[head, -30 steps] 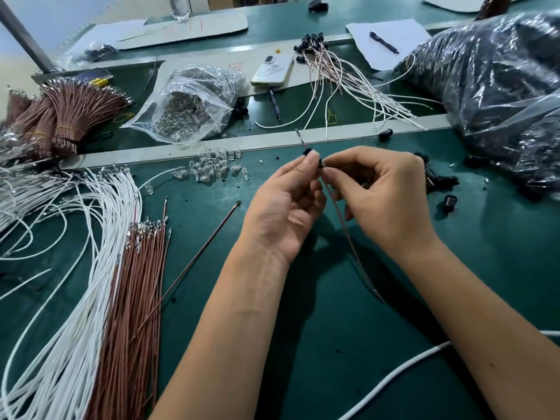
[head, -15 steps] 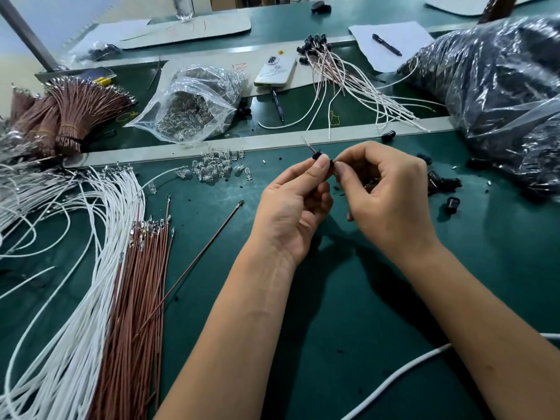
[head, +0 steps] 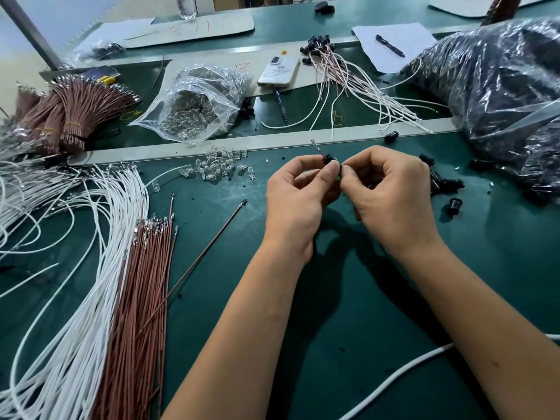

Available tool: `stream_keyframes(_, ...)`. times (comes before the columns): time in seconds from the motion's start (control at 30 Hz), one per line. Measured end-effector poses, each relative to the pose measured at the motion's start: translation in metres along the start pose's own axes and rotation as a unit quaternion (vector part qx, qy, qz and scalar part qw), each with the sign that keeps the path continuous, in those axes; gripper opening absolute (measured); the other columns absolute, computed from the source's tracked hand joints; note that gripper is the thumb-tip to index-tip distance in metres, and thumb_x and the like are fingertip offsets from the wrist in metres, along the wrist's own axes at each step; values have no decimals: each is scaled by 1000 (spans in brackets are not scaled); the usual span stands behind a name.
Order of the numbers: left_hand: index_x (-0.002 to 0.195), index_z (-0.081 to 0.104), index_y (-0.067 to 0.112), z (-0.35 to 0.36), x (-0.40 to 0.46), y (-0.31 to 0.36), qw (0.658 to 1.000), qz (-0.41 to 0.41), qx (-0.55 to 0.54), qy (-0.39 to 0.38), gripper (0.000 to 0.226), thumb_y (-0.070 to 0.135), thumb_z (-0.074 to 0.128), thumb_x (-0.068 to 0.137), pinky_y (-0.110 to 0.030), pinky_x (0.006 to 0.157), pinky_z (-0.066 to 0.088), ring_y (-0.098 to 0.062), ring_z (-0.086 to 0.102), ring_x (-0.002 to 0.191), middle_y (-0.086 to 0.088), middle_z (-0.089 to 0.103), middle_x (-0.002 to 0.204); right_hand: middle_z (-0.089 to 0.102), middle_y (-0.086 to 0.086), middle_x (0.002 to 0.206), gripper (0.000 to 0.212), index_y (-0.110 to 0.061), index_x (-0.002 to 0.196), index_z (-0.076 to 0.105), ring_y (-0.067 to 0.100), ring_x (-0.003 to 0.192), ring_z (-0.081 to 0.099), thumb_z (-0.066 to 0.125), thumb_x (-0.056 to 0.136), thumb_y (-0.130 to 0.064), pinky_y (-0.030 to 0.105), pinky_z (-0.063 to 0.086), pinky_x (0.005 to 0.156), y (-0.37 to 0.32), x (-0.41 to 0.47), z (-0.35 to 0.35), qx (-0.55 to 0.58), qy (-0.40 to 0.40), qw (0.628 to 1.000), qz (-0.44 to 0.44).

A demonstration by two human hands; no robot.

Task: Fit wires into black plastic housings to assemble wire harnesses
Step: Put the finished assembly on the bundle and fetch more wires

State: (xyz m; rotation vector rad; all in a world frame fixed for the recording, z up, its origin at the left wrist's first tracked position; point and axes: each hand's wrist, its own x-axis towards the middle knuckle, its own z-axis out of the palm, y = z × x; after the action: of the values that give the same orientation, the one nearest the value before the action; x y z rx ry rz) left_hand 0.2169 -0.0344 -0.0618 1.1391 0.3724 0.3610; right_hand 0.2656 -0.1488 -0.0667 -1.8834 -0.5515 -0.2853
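Far left of the housing, white wires fan across the green bench, with a flat bundle of brown wires beside them and one loose brown wire lying slantwise nearer the housing. Up-left of it sit tied brown bundles, a clear bag and a scatter of clear bulbs.

The left hand pinches the housing between thumb and forefinger, above the bench. A wire tip sticks out of the housing, its axis pointing up and left, away from the person. The right hand meets the left at the housing, fingers curled; what it pinches is hidden.

Behind the housing lie a phone and finished harnesses. To its right are loose housings and a dark bag.
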Motion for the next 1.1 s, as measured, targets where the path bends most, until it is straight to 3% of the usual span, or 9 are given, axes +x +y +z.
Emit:
stream_keyframes(0.17,94,65,4,9,-3,-3,994,99,38,14,6,-1,65,94,-44,89,59,-24,64,81,-14,67,84,68,-2,60,13,-15,74,72,8,45,55,72,87,-15,22,43,46,0,0,5,94,39,993,61)
stream_keyframes(0.27,89,63,10,4,-2,6,990,124,-21,66,11,1,62,97,-30,76,57,-12,60,68,0,64,73,62,2,55,16,-14,67,67,14,38,49,66,83,-9,24,40,40,0,0,5,190,71,972,123)
stream_keyframes(0.33,89,61,10,-5,2,18,985,123,-74,96,11,3,61,98,-29,76,57,-13,62,70,1,63,76,61,2,56,18,-14,66,64,15,40,46,61,83,-10,23,38,39,-2,4,3,211,61,964,149)
stream_keyframes(0.43,92,57,5,-19,5,33,980,95,-109,139,10,4,55,102,-32,78,60,-19,67,75,-6,60,84,57,6,56,26,-9,64,57,17,47,47,54,87,-20,27,38,43,-8,17,11,100,-11,987,123)
stream_keyframes(0.53,98,53,3,-37,3,44,971,53,-113,202,6,4,52,104,-28,65,60,-18,67,62,-10,62,82,47,14,55,47,-1,61,48,23,56,43,58,99,-26,37,36,55,-24,33,31,-107,-106,989,17)
stream_keyframes(0.7,97,57,3,-91,-6,65,950,44,-58,302,5,6,57,101,-23,53,54,-13,62,53,-9,66,75,72,12,93,13,-9,99,72,29,91,66,70,94,-20,34,52,84,-60,52,100,-198,-243,948,-58)
stream_keyframes(0.8,88,55,8,-121,-14,82,935,66,-26,347,12,5,58,99,-23,51,51,-12,60,50,-8,65,72,72,12,102,18,-13,109,74,30,97,67,64,95,-11,33,53,83,-93,50,162,-198,-318,916,-140)
stream_keyframes(0.93,88,53,8,-146,-25,96,923,85,11,375,13,3,58,99,-25,50,49,-15,56,50,-10,62,71,71,19,108,30,-9,115,73,39,99,69,53,95,2,39,54,79,-117,49,216,-289,-342,866,-224)
stream_keyframes(1.1,102,60,1,-161,-34,112,913,83,103,385,9,6,64,96,-25,54,53,-12,60,50,-6,64,79,53,12,69,28,-1,86,68,36,80,67,46,87,16,37,46,62,-129,50,222,-331,-327,848,-252)
